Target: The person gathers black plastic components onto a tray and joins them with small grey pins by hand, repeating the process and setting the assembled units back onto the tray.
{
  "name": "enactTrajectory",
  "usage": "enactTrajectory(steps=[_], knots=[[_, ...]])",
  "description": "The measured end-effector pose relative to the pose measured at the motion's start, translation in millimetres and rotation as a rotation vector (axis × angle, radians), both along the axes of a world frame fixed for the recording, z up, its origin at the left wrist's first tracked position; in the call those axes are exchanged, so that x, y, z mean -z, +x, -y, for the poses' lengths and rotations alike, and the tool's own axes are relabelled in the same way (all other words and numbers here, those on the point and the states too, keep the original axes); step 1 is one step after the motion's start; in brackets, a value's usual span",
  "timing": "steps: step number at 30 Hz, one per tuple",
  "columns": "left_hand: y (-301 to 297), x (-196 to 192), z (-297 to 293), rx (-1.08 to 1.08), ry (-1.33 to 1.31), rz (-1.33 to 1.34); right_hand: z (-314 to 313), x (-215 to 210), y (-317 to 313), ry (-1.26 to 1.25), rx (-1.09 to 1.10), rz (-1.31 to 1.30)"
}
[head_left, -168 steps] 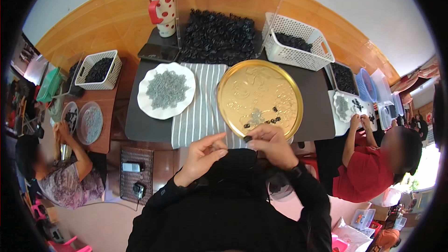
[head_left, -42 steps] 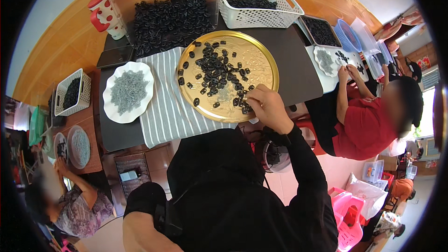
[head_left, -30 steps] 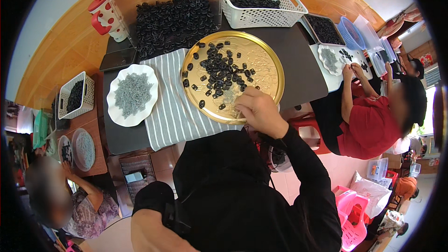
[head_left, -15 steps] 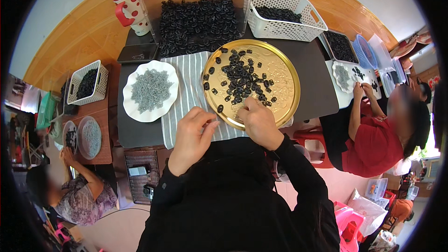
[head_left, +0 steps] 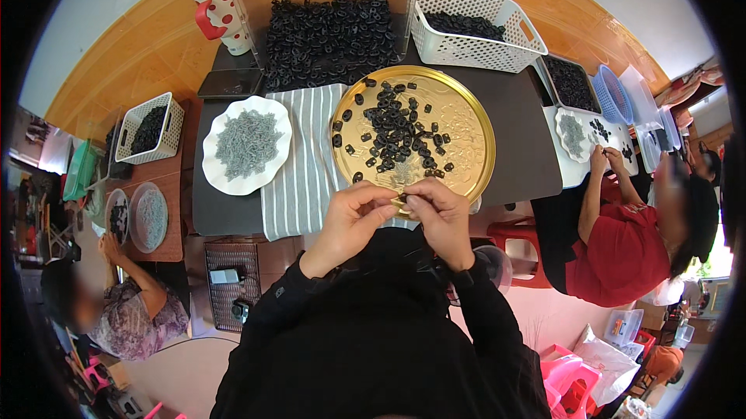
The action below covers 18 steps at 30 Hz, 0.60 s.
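My left hand (head_left: 350, 225) and my right hand (head_left: 443, 217) meet over the near rim of a round gold tray (head_left: 470, 120). Between their fingertips shows a small black part (head_left: 402, 198), pinched by my right thumb and fingers. The left fingers are closed against it; whatever else they hold is too small to make out. A loose pile of black oval parts (head_left: 392, 120), with openings in them, lies on the tray. To the left, a white scalloped plate (head_left: 211, 147) bears a heap of small, thin grey pieces (head_left: 249, 143).
A striped cloth (head_left: 299, 178) lies partly under the tray. Behind stand a clear bin of black parts (head_left: 330, 42), a white basket (head_left: 474, 50) and a red-lidded tumbler (head_left: 225, 19). Co-workers sit left and right; a wire basket (head_left: 233, 287) is low left.
My right hand has drawn back from the tray's pile to the near rim with a black part. My left hand has moved right to meet it. The view has shifted slightly.
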<state>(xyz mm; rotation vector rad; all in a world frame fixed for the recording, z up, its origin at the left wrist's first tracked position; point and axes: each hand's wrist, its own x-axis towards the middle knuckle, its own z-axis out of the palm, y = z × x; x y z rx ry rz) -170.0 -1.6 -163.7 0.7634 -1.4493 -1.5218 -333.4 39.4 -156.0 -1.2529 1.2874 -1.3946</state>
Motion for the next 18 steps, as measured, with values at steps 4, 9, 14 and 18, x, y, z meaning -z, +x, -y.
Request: enactTrajectory(steps=[4, 9, 14, 18], knots=[[-2.2, 3.9, -5.4, -0.040, 0.149, -0.043, -0.5, 0.6, 12.6, -0.011, 0.049, 0.151], [5.1, 10.6, -1.4, -0.064, 0.197, -0.151, 5.6, -9.8, 4.1, -0.186, -0.022, -0.249], [17.4, 15.2, 3.1, -0.049, 0.287, -0.215, 11.0, -9.4, -35.5, -0.331, 0.174, -0.624], [19.8, 18.9, 0.8, -0.035, 0.302, -0.232, 7.0, -8.3, -29.0, -0.373, -0.054, -0.920]])
